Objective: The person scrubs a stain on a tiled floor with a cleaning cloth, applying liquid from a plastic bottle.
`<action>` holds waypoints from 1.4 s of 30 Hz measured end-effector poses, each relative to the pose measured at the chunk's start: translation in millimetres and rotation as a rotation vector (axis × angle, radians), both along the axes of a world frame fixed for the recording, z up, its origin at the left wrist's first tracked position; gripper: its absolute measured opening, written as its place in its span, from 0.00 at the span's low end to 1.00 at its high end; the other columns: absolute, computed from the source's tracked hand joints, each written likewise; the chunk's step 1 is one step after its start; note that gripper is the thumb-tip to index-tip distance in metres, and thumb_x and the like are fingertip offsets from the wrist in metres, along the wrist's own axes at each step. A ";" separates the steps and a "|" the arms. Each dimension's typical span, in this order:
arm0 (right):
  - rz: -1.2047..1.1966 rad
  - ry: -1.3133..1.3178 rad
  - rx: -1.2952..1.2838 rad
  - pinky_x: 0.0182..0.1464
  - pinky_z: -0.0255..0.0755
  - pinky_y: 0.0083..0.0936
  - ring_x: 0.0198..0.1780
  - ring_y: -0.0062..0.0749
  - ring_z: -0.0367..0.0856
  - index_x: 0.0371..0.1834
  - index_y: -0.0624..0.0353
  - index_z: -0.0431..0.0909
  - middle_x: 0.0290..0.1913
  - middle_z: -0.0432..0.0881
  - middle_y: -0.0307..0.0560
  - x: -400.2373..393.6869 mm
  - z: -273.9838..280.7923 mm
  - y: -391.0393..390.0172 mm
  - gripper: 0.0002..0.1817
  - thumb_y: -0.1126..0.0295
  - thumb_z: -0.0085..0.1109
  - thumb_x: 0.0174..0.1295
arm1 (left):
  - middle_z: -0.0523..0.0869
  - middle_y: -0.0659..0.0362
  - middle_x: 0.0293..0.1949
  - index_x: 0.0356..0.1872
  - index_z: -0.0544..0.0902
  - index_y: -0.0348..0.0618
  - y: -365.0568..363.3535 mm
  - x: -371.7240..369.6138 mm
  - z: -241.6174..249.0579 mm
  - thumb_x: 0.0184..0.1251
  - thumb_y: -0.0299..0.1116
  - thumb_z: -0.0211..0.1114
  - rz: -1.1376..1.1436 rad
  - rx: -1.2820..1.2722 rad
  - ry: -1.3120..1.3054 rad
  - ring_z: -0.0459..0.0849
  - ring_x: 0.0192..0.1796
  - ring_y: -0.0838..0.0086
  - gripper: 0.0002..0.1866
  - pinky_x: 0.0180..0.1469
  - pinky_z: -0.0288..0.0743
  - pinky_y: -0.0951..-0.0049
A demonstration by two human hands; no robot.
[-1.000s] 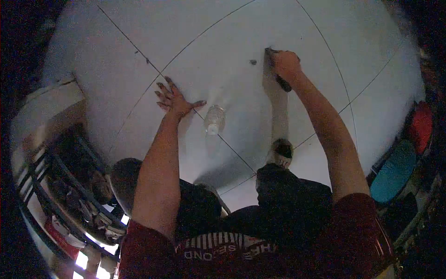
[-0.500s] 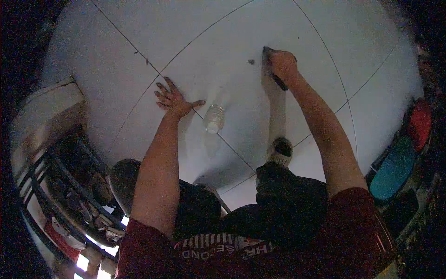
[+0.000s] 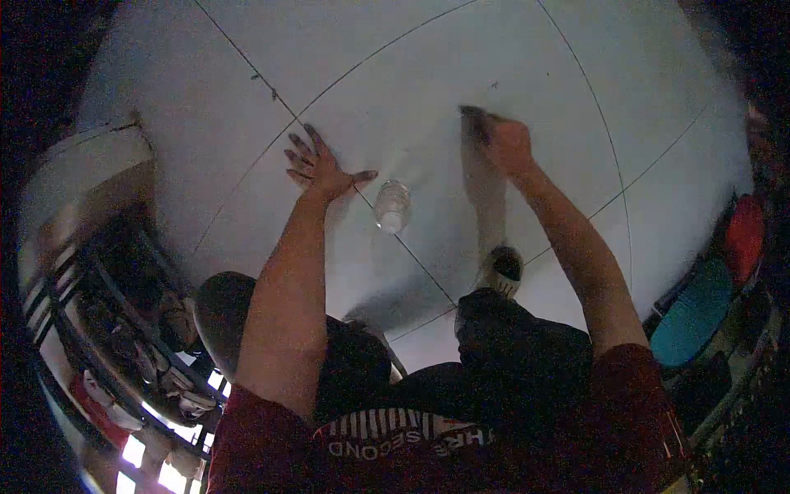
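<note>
My left hand (image 3: 323,171) is pressed flat on the pale tiled floor (image 3: 395,74) with its fingers spread, their tips dark. Just right of its thumb is a clear plastic bottle (image 3: 393,204) with a pale cap. My right hand (image 3: 508,148) is closed around a dark oblong object (image 3: 474,123) held against the floor; it looks like a brush, but blur and the hand hide its detail. Beyond that hand a faint dark mark (image 3: 494,85) shows on the floor.
My shoe (image 3: 504,267) stands below the right hand. A dark rack (image 3: 123,321) with shoes is at the lower left, near a pale ledge (image 3: 99,173). On the right lie a teal oval item (image 3: 695,313) and a red one (image 3: 745,239).
My right hand has shifted the dark object a little left and nearer to me, onto where a dark smudge was. The view has moved slightly. My left hand stays spread on the floor.
</note>
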State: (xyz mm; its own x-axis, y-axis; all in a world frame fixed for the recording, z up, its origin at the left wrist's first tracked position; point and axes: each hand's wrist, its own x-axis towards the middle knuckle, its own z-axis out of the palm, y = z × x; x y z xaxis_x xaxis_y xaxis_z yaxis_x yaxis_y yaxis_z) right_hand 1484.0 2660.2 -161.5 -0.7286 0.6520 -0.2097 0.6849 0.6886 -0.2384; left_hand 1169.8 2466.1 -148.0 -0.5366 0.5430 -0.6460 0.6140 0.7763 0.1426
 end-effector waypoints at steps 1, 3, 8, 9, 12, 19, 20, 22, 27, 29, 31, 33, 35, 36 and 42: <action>0.012 -0.050 0.025 0.39 0.80 0.49 0.36 0.53 0.87 0.52 0.52 0.82 0.38 0.87 0.52 -2.2 -3.2 -0.8 0.17 0.58 0.56 0.64 | 0.16 0.36 0.76 0.74 0.14 0.51 0.5 -0.7 -0.7 0.22 0.71 0.83 -0.006 -0.008 0.002 0.18 0.77 0.33 0.92 0.72 0.25 0.24; 0.040 -0.153 0.067 0.38 0.80 0.50 0.34 0.54 0.87 0.50 0.53 0.82 0.37 0.88 0.53 -12.1 -8.0 -9.0 0.15 0.61 0.56 0.64 | 0.16 0.37 0.76 0.74 0.14 0.51 -1.6 0.4 -1.3 0.22 0.71 0.83 0.001 -0.019 -0.003 0.18 0.77 0.33 0.92 0.72 0.26 0.25; 0.036 -0.071 -0.038 0.39 0.79 0.52 0.39 0.54 0.87 0.51 0.54 0.81 0.40 0.87 0.56 -30.0 33.3 -4.3 0.15 0.63 0.50 0.68 | 0.18 0.37 0.77 0.75 0.16 0.51 -0.4 -0.8 0.0 0.23 0.72 0.82 0.005 -0.011 0.012 0.20 0.78 0.33 0.91 0.72 0.27 0.26; 0.106 -0.037 -0.021 0.39 0.79 0.52 0.40 0.54 0.87 0.52 0.53 0.81 0.40 0.87 0.57 -24.3 27.9 -7.0 0.15 0.63 0.49 0.68 | 0.19 0.37 0.77 0.75 0.16 0.51 2.5 -1.4 2.2 0.23 0.72 0.82 -0.005 -0.002 0.017 0.20 0.78 0.33 0.91 0.73 0.27 0.26; -0.028 -0.178 -0.054 0.41 0.79 0.52 0.42 0.55 0.87 0.55 0.50 0.80 0.41 0.87 0.57 -20.9 13.4 1.9 0.17 0.61 0.50 0.68 | 0.20 0.37 0.78 0.76 0.17 0.50 -4.4 3.2 5.7 0.23 0.72 0.82 -0.010 -0.010 0.020 0.21 0.78 0.34 0.91 0.73 0.28 0.26; -0.033 -0.087 -0.048 0.46 0.79 0.49 0.43 0.52 0.86 0.54 0.54 0.81 0.42 0.86 0.55 -13.1 16.5 -1.3 0.17 0.61 0.55 0.65 | 0.22 0.37 0.78 0.76 0.17 0.49 -0.7 5.0 9.5 0.24 0.72 0.82 -0.024 -0.048 0.063 0.24 0.79 0.35 0.91 0.74 0.31 0.28; 0.025 -0.070 -0.045 0.46 0.79 0.48 0.43 0.51 0.86 0.54 0.54 0.81 0.43 0.86 0.55 -5.2 -3.5 -1.6 0.18 0.60 0.55 0.65 | 0.22 0.37 0.78 0.76 0.18 0.49 0.1 8.2 10.5 0.25 0.72 0.82 -0.023 -0.046 0.062 0.24 0.79 0.35 0.90 0.74 0.31 0.28; 0.010 -0.076 -0.018 0.46 0.79 0.48 0.44 0.51 0.86 0.53 0.55 0.81 0.43 0.86 0.55 -7.5 -3.4 6.0 0.17 0.60 0.54 0.65 | 0.22 0.37 0.78 0.76 0.18 0.48 6.1 5.0 5.4 0.25 0.73 0.82 -0.041 -0.050 0.069 0.24 0.79 0.35 0.90 0.74 0.31 0.28; -0.208 -0.147 0.106 0.45 0.81 0.46 0.42 0.54 0.86 0.42 0.56 0.86 0.40 0.87 0.54 -6.2 9.7 19.1 0.12 0.64 0.59 0.60 | 0.21 0.37 0.78 0.76 0.17 0.48 1.2 5.0 -2.9 0.26 0.73 0.81 -0.034 -0.079 0.075 0.23 0.79 0.34 0.90 0.74 0.30 0.28; -0.312 -0.151 0.116 0.44 0.81 0.47 0.42 0.54 0.86 0.43 0.56 0.86 0.39 0.87 0.55 -6.3 -0.9 46.4 0.13 0.62 0.58 0.61 | 0.19 0.37 0.77 0.75 0.16 0.48 0.1 3.2 -4.0 0.26 0.73 0.81 -0.040 -0.088 0.056 0.22 0.78 0.33 0.90 0.74 0.30 0.27; -0.281 -0.114 0.134 0.44 0.81 0.48 0.41 0.55 0.86 0.46 0.55 0.85 0.39 0.87 0.56 3.2 -23.3 58.0 0.15 0.61 0.58 0.62 | 0.18 0.37 0.77 0.75 0.16 0.49 -1.9 4.2 -8.8 0.27 0.73 0.81 -0.028 -0.090 0.053 0.22 0.78 0.32 0.90 0.73 0.29 0.26; -0.112 -0.044 0.173 0.45 0.81 0.48 0.41 0.55 0.86 0.48 0.55 0.85 0.39 0.87 0.56 21.8 -60.0 51.3 0.16 0.61 0.57 0.63 | 0.18 0.37 0.77 0.75 0.16 0.49 2.0 0.6 -5.0 0.27 0.72 0.82 -0.034 -0.079 0.044 0.21 0.78 0.32 0.90 0.73 0.29 0.25; -0.237 -0.098 0.080 0.46 0.80 0.48 0.42 0.56 0.85 0.50 0.54 0.84 0.40 0.87 0.56 6.3 -19.5 44.1 0.16 0.61 0.57 0.63 | 0.18 0.37 0.77 0.75 0.15 0.49 1.4 1.9 0.5 0.27 0.72 0.82 -0.030 -0.075 0.014 0.21 0.77 0.31 0.90 0.72 0.28 0.24; -0.290 -0.130 0.029 0.47 0.80 0.48 0.43 0.56 0.85 0.51 0.54 0.84 0.40 0.86 0.56 1.7 -4.2 39.6 0.17 0.61 0.57 0.63 | 0.18 0.37 0.77 0.75 0.15 0.49 -1.1 3.4 2.9 0.27 0.71 0.82 -0.023 -0.071 0.003 0.20 0.77 0.31 0.90 0.72 0.28 0.24; -0.222 -0.176 0.028 0.50 0.79 0.50 0.44 0.56 0.85 0.56 0.49 0.82 0.41 0.86 0.57 8.7 -14.4 42.8 0.20 0.62 0.60 0.59 | 0.17 0.36 0.76 0.74 0.14 0.50 -0.2 2.4 0.4 0.27 0.71 0.83 -0.023 -0.047 0.001 0.18 0.77 0.30 0.90 0.71 0.26 0.24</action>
State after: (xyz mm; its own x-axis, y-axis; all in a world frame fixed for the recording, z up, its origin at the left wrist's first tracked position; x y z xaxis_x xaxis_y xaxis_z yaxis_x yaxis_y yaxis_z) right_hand 1492.7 2703.1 -175.9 -0.5210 0.7992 -0.2998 0.8490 0.5215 -0.0853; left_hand 1172.2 2465.9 -147.5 -0.5247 0.5245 -0.6705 0.6320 0.7677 0.1060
